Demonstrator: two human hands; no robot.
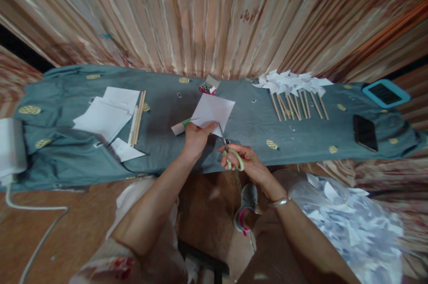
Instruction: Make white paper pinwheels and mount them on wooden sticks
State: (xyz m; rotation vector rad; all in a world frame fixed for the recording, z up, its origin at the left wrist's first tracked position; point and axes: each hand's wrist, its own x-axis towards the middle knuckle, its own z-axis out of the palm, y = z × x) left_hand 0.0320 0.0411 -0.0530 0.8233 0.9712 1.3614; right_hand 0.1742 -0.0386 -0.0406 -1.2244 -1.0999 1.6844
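Note:
My left hand pinches the near edge of a white square of paper and holds it up over the teal cloth. My right hand grips green-handled scissors, whose blades reach into the paper's lower edge. A green and white glue stick lies just left of my left hand.
Paper squares and wooden sticks lie at the left. Finished white pinwheels on sticks lie at the right. A small open box, a black phone, a blue-cased device and paper scraps on the floor are around.

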